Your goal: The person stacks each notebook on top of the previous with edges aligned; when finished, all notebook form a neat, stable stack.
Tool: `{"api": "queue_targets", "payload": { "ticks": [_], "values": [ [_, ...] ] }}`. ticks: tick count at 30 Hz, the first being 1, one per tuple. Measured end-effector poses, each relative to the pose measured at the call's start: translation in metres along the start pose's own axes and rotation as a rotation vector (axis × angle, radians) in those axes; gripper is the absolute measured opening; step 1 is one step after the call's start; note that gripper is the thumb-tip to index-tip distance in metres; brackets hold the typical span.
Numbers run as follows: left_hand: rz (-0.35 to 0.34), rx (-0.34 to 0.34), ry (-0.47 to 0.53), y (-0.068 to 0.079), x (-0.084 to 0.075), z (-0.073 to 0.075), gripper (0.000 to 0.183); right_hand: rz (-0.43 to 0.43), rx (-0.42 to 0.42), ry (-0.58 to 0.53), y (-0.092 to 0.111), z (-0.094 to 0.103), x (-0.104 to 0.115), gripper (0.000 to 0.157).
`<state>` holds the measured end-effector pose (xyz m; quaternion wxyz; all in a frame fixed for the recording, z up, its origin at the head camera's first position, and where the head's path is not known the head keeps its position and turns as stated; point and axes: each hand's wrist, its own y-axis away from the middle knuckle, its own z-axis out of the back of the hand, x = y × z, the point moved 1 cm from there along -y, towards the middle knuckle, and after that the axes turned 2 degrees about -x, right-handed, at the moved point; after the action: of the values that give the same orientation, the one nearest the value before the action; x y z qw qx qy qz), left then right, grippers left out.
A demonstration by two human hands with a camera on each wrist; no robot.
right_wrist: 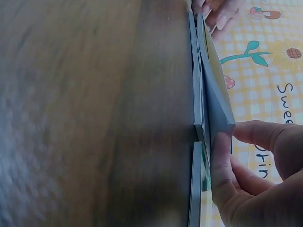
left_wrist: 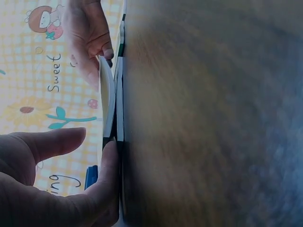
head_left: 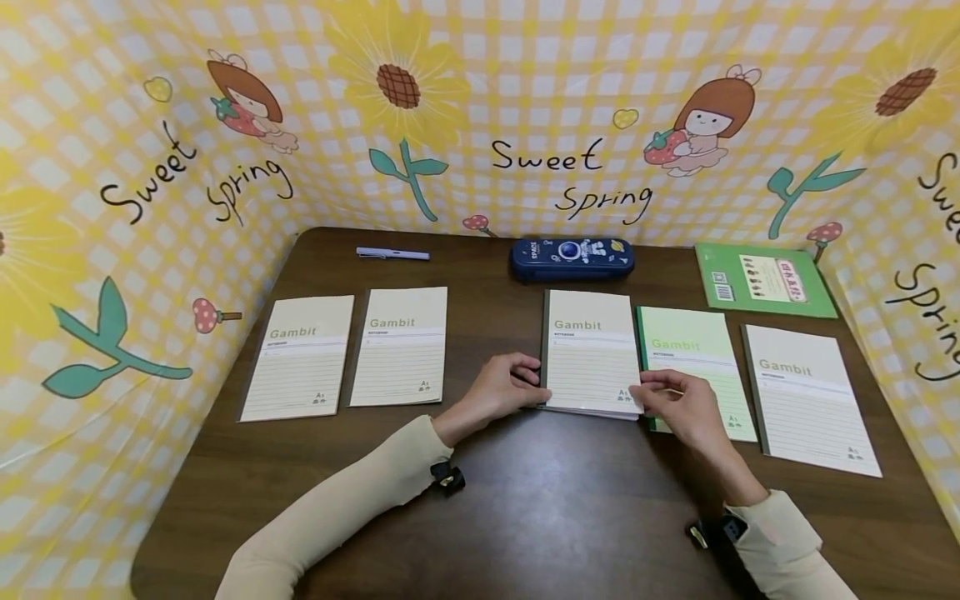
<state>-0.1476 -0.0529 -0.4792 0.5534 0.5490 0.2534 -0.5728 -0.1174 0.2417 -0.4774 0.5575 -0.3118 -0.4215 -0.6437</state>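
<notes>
A cream notebook marked Gambit lies in front of me over another notebook, and its near right corner is raised above the lower one. My right hand pinches that corner between thumb and finger, as the right wrist view shows. At the spine side, my left hand has its thumb against the near left corner. In the left wrist view, another finger of that hand stands apart from the cover. A green notebook lies just right of the pair, partly behind my right hand.
Two cream notebooks lie at the left, another at the right. Along the back are a lilac pen, a navy pencil case and a green book. Checked cloth surrounds the table's back and sides.
</notes>
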Motion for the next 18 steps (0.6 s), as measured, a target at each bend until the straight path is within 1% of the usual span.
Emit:
{"api": "queue_targets", "payload": {
  "ticks": [3, 7, 12, 16, 18],
  "values": [
    [0.001, -0.005, -0.007, 0.0017, -0.001, 0.0004, 0.054, 0.005, 0.011, 0.034, -0.0005, 0.0001, -0.0013, 0.043],
    [-0.015, -0.011, -0.036, 0.0034, -0.003, -0.0001, 0.055, 0.009, 0.022, 0.064, -0.0004, 0.0007, -0.0034, 0.042],
    [-0.041, -0.021, -0.072, 0.004, -0.004, -0.0003, 0.058, 0.031, 0.031, 0.065, 0.0006, 0.0026, -0.0019, 0.042],
    [-0.102, -0.046, -0.159, 0.0039, -0.0044, -0.0007, 0.055, 0.035, 0.035, 0.058, 0.002, 0.0065, 0.0005, 0.041],
    [-0.155, -0.055, -0.21, 0.0048, -0.006, -0.0021, 0.05, 0.039, 0.029, 0.061, 0.0028, 0.0092, 0.0016, 0.04]
  ]
}}
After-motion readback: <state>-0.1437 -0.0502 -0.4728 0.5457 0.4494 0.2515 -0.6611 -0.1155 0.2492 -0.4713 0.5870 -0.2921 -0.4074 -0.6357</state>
